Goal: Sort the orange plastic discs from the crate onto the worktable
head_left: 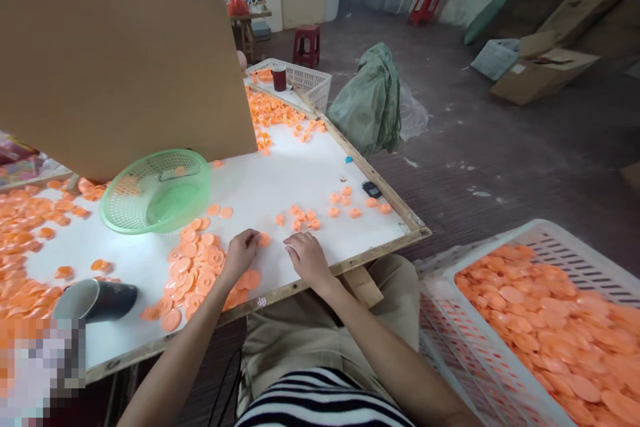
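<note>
Left hand: the left hand [243,253] is loosely curled, thumb and forefinger close together; I cannot tell whether they pinch anything, since the fingers hide the gap.
Right hand: the right hand [307,255] is half curled, palm down, its thumb apart from the bent fingers; its underside is hidden, so I cannot tell if it holds something.
Orange disc: the single orange disc [265,239] lies between the hands, right at the left fingertips; it is thin and matte, its outline partly covered.
Small orange pieces: just beyond the right fingertips sit small orange pieces [300,215], knobby, their exact form too small to read.
Disc pile: left of the left hand spreads a disc pile [193,267], glossy and overlapping, some showing raised rings; the forearm covers part.
Green basket: farther left, beyond the pile, a green basket [175,203] stands tilted.
Cardboard: behind the basket, cardboard [125,47] blocks the far table and leaves the frame.
Crate: well right of both hands, a white crate [575,250] of discs is cut off by the frame.
</note>
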The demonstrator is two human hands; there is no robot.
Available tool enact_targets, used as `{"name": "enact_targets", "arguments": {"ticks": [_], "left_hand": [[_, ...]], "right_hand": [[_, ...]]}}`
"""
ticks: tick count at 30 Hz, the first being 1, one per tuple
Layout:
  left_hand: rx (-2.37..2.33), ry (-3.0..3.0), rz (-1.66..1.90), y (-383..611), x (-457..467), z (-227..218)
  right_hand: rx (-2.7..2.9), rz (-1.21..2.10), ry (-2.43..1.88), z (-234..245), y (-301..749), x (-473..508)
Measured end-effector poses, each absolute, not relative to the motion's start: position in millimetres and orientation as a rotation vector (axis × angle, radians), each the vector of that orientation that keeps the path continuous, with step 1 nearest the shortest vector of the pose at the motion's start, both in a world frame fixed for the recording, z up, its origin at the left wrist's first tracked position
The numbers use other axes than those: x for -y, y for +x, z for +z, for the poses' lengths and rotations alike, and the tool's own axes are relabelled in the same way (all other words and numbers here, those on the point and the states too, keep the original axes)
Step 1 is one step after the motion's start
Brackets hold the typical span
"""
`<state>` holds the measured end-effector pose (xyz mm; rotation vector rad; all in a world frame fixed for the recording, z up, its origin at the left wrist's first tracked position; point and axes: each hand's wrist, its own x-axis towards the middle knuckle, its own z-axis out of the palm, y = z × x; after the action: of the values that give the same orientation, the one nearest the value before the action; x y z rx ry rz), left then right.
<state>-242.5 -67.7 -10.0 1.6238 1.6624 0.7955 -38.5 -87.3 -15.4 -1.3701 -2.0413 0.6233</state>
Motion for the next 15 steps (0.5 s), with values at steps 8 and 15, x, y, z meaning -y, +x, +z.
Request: {"name": "enact_targets", "arguments": {"ticks": [8, 15], "left_hand": [[-1.312, 1.514, 0.854, -188.8, 74.6, -1.7], [-1.794, 1.881, 0.722, -201.8, 34.5, -21.3]], "right_hand": [[1.419, 1.162, -1.312, -9.9, -20.7, 93.3], [1.137, 1.276, -1.303, -21.6, -3.5, 89.3]]}}
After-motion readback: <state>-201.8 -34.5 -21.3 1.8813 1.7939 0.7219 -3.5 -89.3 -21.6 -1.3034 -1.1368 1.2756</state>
